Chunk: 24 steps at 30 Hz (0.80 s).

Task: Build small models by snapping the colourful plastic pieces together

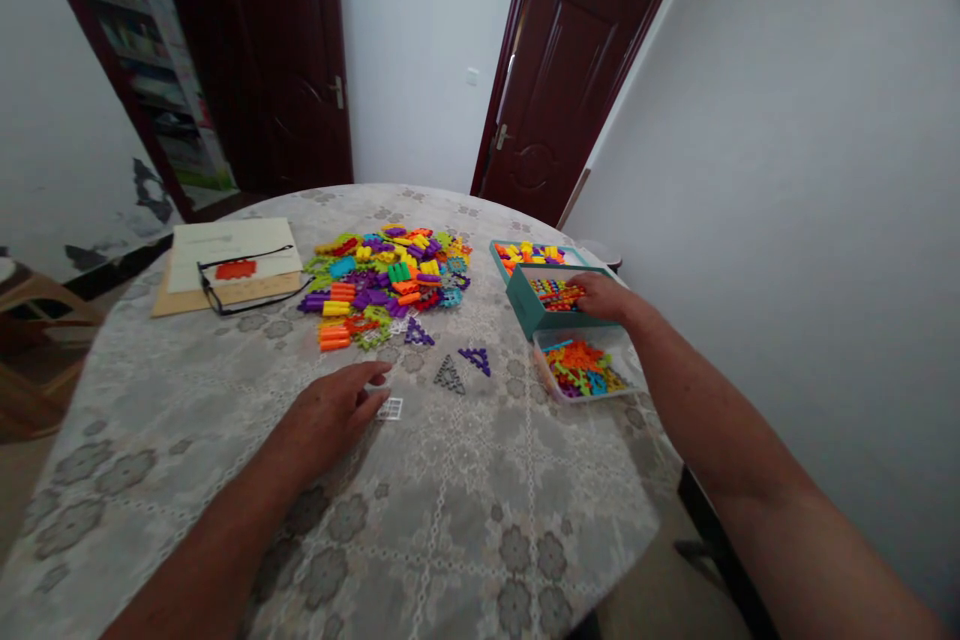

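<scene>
My left hand (334, 415) hovers or rests low over the table, its thumb and index finger apart. Just by the thumb tip lies a small white grid piece (390, 409); I cannot tell whether they touch. My right hand (596, 297) reaches into a teal box (574, 318) among small colourful pieces (546, 292), and its fingertips are hidden there. Between the hands lie a grey triangular piece (450, 376) and a purple triangular piece (475, 359). Another purple triangle (418, 332) is at the edge of a large heap of plastic building pieces (394, 282).
Behind the teal box is a shallow box lid (497, 263) with yellow and orange pieces; in front, a clear plastic tub (551, 382) of flat pieces. At left, eyeglasses (214, 302) lie over papers (195, 255) with a red piece (235, 270). A patterned cloth (420, 520) covers the table.
</scene>
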### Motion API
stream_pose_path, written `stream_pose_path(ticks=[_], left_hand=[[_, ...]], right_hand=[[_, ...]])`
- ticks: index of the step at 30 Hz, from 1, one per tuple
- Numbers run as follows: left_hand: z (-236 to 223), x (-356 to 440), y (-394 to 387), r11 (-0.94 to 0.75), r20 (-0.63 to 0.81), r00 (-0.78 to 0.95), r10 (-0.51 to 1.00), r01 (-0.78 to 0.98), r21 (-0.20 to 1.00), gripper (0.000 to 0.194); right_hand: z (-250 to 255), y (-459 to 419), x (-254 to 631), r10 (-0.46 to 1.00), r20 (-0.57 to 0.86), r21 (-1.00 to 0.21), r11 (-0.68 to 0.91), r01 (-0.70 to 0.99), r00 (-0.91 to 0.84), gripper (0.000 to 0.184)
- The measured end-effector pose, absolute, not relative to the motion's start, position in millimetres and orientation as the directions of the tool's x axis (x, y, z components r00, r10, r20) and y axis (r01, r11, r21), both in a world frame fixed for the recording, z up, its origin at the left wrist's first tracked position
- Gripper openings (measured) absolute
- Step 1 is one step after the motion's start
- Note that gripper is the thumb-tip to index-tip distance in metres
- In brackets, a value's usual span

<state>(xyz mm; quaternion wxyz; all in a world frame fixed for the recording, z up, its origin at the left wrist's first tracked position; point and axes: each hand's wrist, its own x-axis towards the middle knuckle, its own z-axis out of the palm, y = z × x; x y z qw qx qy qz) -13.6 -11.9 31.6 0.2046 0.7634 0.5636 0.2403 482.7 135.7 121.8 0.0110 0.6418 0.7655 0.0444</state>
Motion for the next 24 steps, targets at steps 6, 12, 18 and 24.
stream_pose_path(ticks=[6,12,18,24], left_hand=[[42,-14,-16,-0.238,0.16,0.178,0.971,0.795,0.557,0.043],[39,-18,-17,-0.228,0.138,0.183,0.973,0.832,0.506,0.044],[35,-13,-22,-0.331,0.071,0.332,0.941,0.847,0.416,0.047],[40,-6,-22,-0.37,0.017,0.388,0.922,0.865,0.339,0.032]], right_hand=[[126,103,455,0.951,0.262,0.099,0.141,0.985,-0.162,0.048],[111,46,367,0.894,0.316,-0.159,0.38,0.911,-0.318,0.035],[62,25,295,0.927,0.03,-0.13,0.375,0.918,-0.374,0.033],[41,33,285,0.967,-0.018,-0.123,0.25,0.96,-0.254,0.024]])
